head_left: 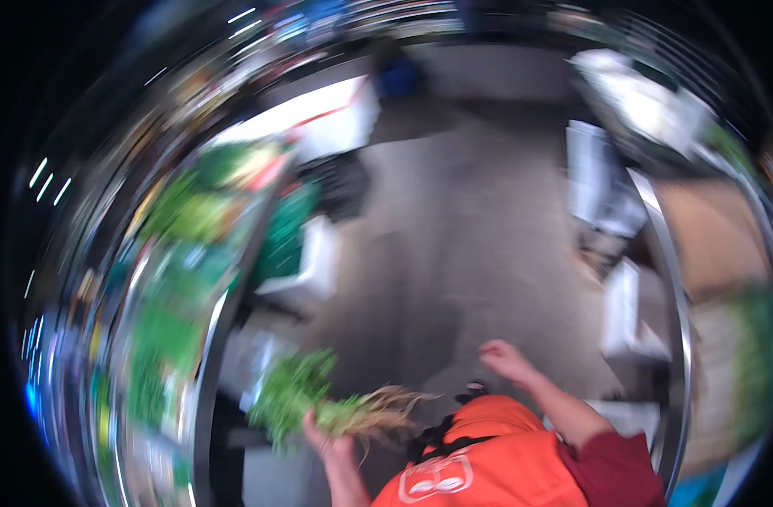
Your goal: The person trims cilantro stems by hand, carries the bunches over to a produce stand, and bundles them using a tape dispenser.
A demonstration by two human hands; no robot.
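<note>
Greens [292,389] are looking light, floppy, best held by the stems; my left hand [331,441] is clasping them, my right hand [506,359] hanging half-open, seemingly empty.

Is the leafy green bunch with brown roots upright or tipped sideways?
Tipped sideways: the left hand holds the leafy green bunch with its leaves toward the left and brown roots toward the right.

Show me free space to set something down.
Open floor runs down the middle, between the left white box and the right one. Greens crowd the left display; the brown patch at right is too blurred to judge.
</note>
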